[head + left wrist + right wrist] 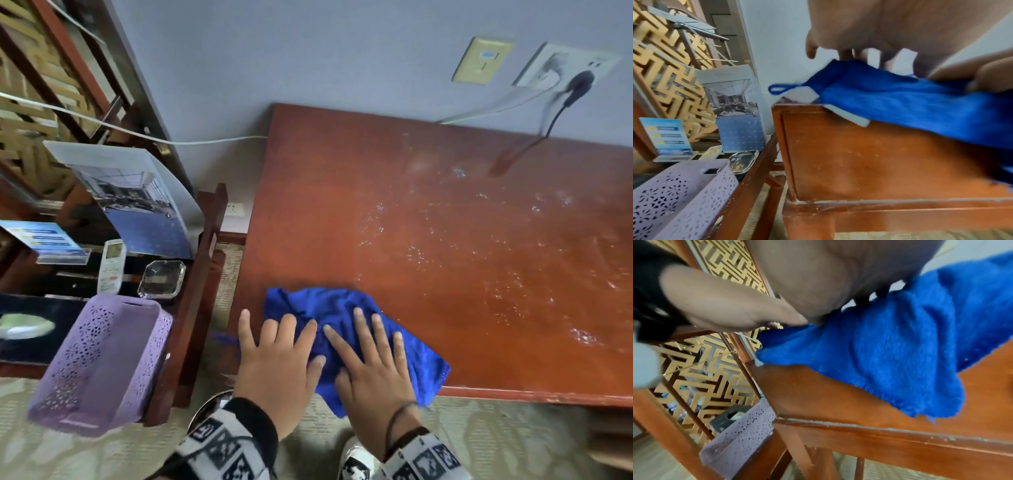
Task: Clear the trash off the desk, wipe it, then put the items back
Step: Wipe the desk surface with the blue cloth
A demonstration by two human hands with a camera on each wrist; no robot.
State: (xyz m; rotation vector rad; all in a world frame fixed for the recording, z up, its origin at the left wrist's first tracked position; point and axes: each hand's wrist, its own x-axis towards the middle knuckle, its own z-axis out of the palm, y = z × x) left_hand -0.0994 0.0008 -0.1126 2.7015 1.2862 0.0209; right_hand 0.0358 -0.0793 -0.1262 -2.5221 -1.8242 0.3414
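A blue cloth (335,311) lies crumpled on the near left corner of the reddish wooden desk (445,222), one edge hanging over the front. Both hands press flat on it with straight, spread fingers: my left hand (277,356) at the corner, my right hand (373,359) beside it, thumbs close together. Water droplets speckle the desk top to the right. In the left wrist view the cloth (910,104) drapes over the desk edge with its loop and white label showing. The right wrist view shows the cloth (890,345) under my palm.
A low side table at the left holds a purple perforated basket (99,363), a glass ashtray (161,279), a remote (110,265), a black tissue box (27,329), a leaflet stand (44,241) and a brochure (137,202). A black plug and cable (561,99) hang at the wall.
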